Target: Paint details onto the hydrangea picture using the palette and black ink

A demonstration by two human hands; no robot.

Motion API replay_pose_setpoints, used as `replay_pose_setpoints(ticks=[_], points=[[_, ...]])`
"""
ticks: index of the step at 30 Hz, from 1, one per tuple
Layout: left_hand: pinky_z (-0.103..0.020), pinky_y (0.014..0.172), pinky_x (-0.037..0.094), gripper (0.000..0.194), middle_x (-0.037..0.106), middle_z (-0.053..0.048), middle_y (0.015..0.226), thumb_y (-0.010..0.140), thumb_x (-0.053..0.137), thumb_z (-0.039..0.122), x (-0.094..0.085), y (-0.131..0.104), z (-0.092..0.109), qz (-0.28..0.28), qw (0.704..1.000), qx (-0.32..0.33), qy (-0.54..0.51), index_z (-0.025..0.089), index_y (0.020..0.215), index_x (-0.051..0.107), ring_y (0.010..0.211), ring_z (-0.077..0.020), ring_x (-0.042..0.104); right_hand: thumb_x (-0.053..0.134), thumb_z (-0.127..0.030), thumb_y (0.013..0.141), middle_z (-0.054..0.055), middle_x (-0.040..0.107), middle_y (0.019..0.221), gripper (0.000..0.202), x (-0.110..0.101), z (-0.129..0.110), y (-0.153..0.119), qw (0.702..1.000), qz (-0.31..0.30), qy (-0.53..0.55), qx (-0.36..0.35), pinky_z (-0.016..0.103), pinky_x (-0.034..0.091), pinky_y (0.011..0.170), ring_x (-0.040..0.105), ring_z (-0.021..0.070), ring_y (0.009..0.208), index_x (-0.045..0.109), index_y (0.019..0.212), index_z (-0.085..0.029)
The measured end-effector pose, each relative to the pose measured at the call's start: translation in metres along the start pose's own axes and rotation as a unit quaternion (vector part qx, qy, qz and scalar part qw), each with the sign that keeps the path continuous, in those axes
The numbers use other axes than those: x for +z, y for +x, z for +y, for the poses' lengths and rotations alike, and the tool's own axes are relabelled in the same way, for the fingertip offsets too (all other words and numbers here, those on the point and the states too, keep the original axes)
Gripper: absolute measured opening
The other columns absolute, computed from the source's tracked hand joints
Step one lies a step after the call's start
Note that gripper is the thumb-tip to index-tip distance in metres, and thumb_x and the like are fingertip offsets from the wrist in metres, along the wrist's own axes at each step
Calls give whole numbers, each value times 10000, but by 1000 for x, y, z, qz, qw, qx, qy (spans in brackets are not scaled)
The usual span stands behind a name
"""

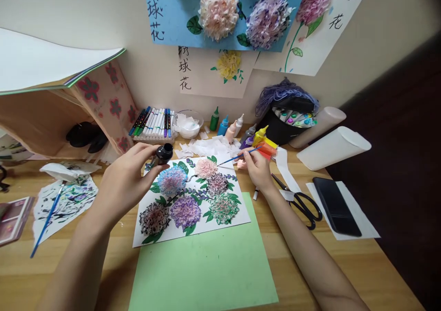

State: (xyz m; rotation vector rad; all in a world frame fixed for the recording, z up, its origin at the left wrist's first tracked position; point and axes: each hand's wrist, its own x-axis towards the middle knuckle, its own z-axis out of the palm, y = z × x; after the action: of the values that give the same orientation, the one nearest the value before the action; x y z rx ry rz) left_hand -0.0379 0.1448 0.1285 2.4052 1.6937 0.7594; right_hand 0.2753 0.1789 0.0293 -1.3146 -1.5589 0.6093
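Between finger and thumb, my left hand (126,180) grips a small dark ink bottle (163,155) with its mouth uncovered, above the left edge of the artwork. My right hand (257,167) pinches a thin blue paintbrush (237,157), its tip beside the pale pink flower (206,167). Several puffy paper flowers, among them a blue-pink one (172,181), a purple one (185,211) and a green-edged one (224,208), cover the white sheet (237,219) with painted green leaves. Under it lies a light green sheet (203,274).
Torn white paper (213,146), paint bottles (223,126), a glass bowl (189,123) and markers (155,121) stand at the back. Black scissors (303,205) and a phone (336,206) lie right. Left are another brush (47,221) on stained paper (77,196) and a box (103,99).
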Motion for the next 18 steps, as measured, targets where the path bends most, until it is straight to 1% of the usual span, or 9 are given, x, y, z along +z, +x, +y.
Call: replay_pose_setpoints(ticks=[7, 10, 13, 16, 18], points=[[-331, 702, 456, 286, 628, -41, 1053, 840, 521, 425, 0, -1, 1, 2, 1000, 1, 1, 268, 1072, 577, 881, -232, 614, 410, -409, 903, 47, 642, 795, 282, -2, 0, 0, 1000, 8, -15, -16, 308, 520, 651, 646, 185, 780, 576, 827, -194], [-334, 704, 457, 293, 624, -38, 1059, 838, 523, 430, 1, -1, 2, 1, 1000, 5, 3, 269, 1078, 572, 885, -233, 614, 407, -419, 903, 45, 645, 812, 290, -2, 0, -1, 1000, -11, -5, -8, 300, 516, 633, 648, 175, 744, 578, 834, -195], [-334, 706, 454, 289, 622, -35, 1064, 843, 518, 424, 0, -1, 2, -1, 1000, 7, 3, 273, 1085, 565, 896, -233, 613, 403, -405, 907, 52, 650, 850, 290, -1, 1, -1, 999, -22, -26, -10, 298, 508, 658, 640, 169, 750, 586, 848, -188], [-339, 712, 454, 290, 621, -34, 1077, 845, 514, 424, 0, -1, 3, 1, 1000, 4, 1, 276, 1090, 562, 899, -235, 614, 398, -377, 912, 57, 645, 852, 279, -3, 2, 0, 998, -2, -56, -30, 319, 491, 735, 627, 179, 812, 586, 843, -183], [-344, 720, 457, 295, 620, -34, 1083, 842, 517, 428, -1, -2, 3, 3, 1000, 5, -1, 277, 1091, 563, 905, -238, 614, 397, -365, 914, 56, 639, 848, 272, -5, 3, 1, 997, 11, -69, -39, 326, 479, 759, 619, 180, 823, 583, 833, -183]])
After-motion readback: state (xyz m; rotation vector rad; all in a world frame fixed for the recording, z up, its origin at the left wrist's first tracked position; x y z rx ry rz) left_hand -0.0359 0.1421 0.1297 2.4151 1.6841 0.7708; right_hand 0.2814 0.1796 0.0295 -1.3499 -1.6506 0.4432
